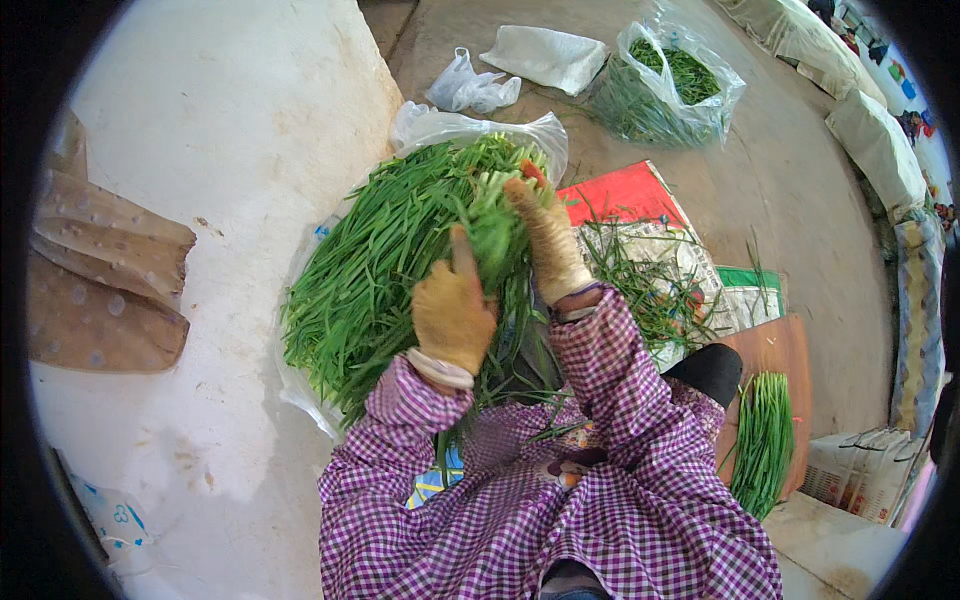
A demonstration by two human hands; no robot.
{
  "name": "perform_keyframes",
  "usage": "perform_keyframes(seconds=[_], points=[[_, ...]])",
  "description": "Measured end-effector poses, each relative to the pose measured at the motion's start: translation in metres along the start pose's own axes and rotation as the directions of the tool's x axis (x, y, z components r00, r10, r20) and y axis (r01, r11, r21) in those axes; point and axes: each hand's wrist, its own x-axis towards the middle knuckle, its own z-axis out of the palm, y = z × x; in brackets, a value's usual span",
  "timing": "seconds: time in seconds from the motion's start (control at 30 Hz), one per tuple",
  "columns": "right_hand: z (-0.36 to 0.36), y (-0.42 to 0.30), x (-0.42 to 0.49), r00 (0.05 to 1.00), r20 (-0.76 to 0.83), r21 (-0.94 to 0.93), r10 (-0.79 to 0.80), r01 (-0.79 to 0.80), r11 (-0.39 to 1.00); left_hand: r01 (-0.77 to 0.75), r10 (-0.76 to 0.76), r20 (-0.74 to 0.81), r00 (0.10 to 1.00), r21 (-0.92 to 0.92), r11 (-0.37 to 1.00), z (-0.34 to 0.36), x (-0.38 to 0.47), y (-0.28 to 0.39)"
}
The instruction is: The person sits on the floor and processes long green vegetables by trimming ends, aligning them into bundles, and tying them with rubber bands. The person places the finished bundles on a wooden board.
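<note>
A large heap of green leafy stalks, seemingly garlic chives (375, 232), lies on a clear plastic bag (555, 142) before me. My right hand (551, 240), in a tan glove with orange fingertips, grips a small bunch of chives (499, 210) near its pale stem ends. My left hand (454, 311), gloved alike, is at the leaves just below, with the index finger stretched out; its thumb side is partly hidden. The bunch is blurred between both hands. A neat bundle of chives (763, 442) rests on a brown board (799, 367) at my right.
Loose leaf scraps (660, 277) lie on a red and white sack (626, 191) beside my right arm. An open plastic bag of greens (667, 90) stands farther back, near a white sack (547, 56) and a crumpled bag (472, 86). A white wall (225, 150) borders the left.
</note>
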Motion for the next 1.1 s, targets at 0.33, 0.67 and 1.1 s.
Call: perform_keyframes(seconds=[0.33,0.67,1.1], points=[[-0.049,-0.028,-0.04,0.989,0.05,0.062,0.14,-0.143,0.988,-0.356,0.236,-0.278,0.931,-0.556,0.751,0.009,-0.035,0.018],[-0.074,-0.027,-0.048,0.976,0.035,-0.192,0.215,-0.205,0.96,-0.197,0.364,0.193,0.911,-0.571,0.797,-0.008,-0.008,0.01],[-0.11,-0.015,0.034,0.961,-0.207,0.152,0.186,-0.156,0.976,-0.196,0.198,-0.035,0.98,0.055,0.979,0.055,0.106,0.033]])
